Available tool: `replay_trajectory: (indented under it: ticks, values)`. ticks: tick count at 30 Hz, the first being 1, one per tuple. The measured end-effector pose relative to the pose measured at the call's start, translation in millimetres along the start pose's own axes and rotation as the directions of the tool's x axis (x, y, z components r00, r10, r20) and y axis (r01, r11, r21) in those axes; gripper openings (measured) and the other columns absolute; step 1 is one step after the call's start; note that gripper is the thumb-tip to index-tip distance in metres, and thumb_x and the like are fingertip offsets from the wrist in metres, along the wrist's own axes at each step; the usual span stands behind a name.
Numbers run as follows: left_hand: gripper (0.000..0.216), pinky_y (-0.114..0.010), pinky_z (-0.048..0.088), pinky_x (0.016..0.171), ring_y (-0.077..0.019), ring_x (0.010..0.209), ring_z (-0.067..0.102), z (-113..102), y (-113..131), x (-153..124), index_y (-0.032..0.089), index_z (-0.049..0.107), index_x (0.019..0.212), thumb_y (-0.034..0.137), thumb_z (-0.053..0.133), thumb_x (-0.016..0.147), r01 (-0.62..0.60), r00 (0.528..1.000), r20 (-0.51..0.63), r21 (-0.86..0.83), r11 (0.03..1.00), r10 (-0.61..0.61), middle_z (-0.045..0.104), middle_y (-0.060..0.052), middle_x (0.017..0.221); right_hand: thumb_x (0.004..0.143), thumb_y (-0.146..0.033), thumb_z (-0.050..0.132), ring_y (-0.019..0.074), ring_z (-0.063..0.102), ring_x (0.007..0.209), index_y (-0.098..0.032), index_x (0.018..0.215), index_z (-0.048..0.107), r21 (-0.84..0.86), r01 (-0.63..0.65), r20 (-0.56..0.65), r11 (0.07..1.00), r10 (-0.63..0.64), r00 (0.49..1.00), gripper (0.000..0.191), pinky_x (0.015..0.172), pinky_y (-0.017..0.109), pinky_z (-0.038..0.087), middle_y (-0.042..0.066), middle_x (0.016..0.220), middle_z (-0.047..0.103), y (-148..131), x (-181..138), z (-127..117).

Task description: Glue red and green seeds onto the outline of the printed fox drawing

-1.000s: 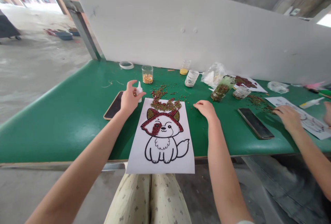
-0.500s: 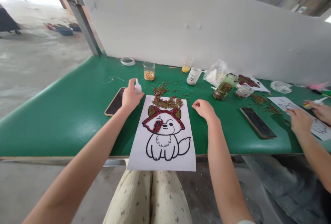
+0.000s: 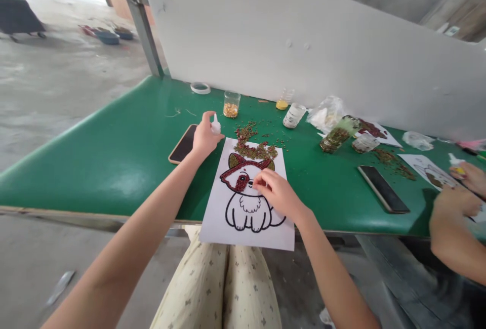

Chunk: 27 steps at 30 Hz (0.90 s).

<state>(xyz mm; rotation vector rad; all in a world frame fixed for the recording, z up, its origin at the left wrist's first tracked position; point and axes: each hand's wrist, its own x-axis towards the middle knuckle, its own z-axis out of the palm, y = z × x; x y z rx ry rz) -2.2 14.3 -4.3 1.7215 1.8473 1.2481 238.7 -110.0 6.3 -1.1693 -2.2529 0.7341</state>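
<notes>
My left hand is closed around a small white glue bottle, its nozzle pointing up, by the drawing's upper left corner. The drawing is a black-outlined animal on white paper that overhangs the table's front edge. Red beans fill its head band and one eye patch; green ones fill the ears. Over the face, my right hand has its fingertips pinched together; whatever they hold is too small to make out, and the hand covers part of the face. Loose red and green beans lie across the paper's top edge.
A phone lies beside my left hand, another phone to the right. Behind stand a cup of corn kernels, a white-wrapped cup and a tilted jar of beans. At far right, a co-worker's hands work over another drawing.
My right hand has moved left from beside the paper to over the animal's face. My left hand keeps hold of the glue bottle. The whole view has shifted slightly.
</notes>
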Motion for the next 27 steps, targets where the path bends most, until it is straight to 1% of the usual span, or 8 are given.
replay_trajectory:
  ticks: [2,5,8,11,17,22,27]
  values:
    - [0.071,-0.029,0.04,0.069,-0.0176,0.073,0.055,0.0,1.1,-1.0,0.024,0.047,0.124,0.015,0.074,0.059,0.014,1.0,0.0,-0.021,1.0,-0.014,0.055,0.0,0.08,0.089,-0.015,0.051,0.0139,0.054,0.083,-0.021,0.082,0.055,-0.032,0.016,0.046,0.999,-0.015,0.999,0.009,0.072,0.026,0.04,0.001,0.087,0.058,-10.9,-4.8,8.1]
    - [0.07,-0.03,0.041,0.072,-0.0202,0.079,0.058,0.1,1.9,-3.0,0.025,0.047,0.123,0.014,0.073,0.06,0.006,1.0,0.004,-0.049,0.999,-0.005,0.058,-0.001,0.082,0.088,-0.016,0.054,0.015,0.055,0.084,-0.021,0.082,0.056,-0.088,0.021,0.072,0.996,-0.015,0.997,0.009,0.074,0.028,0.041,0.001,0.088,0.059,-14.8,-4.8,15.0]
    - [0.069,-0.032,0.043,0.076,-0.0225,0.086,0.059,0.6,2.4,-4.4,0.024,0.045,0.126,0.013,0.071,0.063,-0.008,1.0,0.022,-0.028,1.0,0.009,0.06,-0.003,0.087,0.087,-0.016,0.057,0.0156,0.056,0.086,-0.021,0.08,0.057,-0.119,0.01,0.069,0.993,-0.001,0.998,0.008,0.075,0.029,0.041,0.001,0.087,0.061,-13.4,-2.3,18.4]
    - [0.069,-0.033,0.044,0.079,-0.0226,0.089,0.06,1.1,3.0,-4.7,0.023,0.044,0.127,0.012,0.07,0.064,-0.015,0.999,0.037,-0.01,1.0,0.015,0.06,-0.005,0.092,0.086,-0.017,0.058,0.0157,0.057,0.086,-0.022,0.079,0.059,-0.138,-0.011,0.05,0.99,0.018,0.999,0.009,0.074,0.028,0.041,0.0,0.086,0.062,-13.3,-0.9,20.0]
    - [0.068,-0.03,0.043,0.076,-0.0205,0.084,0.058,1.2,4.8,-4.7,0.022,0.044,0.128,0.012,0.069,0.066,-0.011,0.998,0.059,-0.016,1.0,0.012,0.057,-0.004,0.089,0.087,-0.016,0.057,0.0157,0.058,0.085,-0.022,0.079,0.06,-0.146,0.019,0.014,0.989,-0.018,1.0,0.011,0.074,0.028,0.043,0.0,0.085,0.063,-12.6,-2.6,20.9]
    - [0.07,-0.024,0.034,0.068,-0.0139,0.071,0.048,-1.7,7.7,-6.4,0.019,0.042,0.132,0.012,0.069,0.067,-0.015,0.996,0.085,-0.036,0.999,0.018,0.048,0.0,0.082,0.089,-0.016,0.054,0.0178,0.06,0.085,-0.024,0.08,0.059,-0.174,0.043,0.003,0.984,-0.043,0.999,0.013,0.074,0.031,0.046,0.0,0.086,0.063,-8.0,-5.0,20.2]
    - [0.069,-0.024,0.029,0.067,-0.0123,0.071,0.041,-4.7,12.3,-8.4,0.015,0.04,0.136,0.014,0.064,0.072,-0.038,0.992,0.115,-0.04,0.998,0.042,0.044,-0.001,0.083,0.09,-0.017,0.052,0.0212,0.059,0.088,-0.024,0.081,0.057,-0.183,0.04,0.009,0.982,-0.039,0.999,0.013,0.075,0.036,0.048,0.002,0.088,0.062,-11.8,-5.6,22.1]
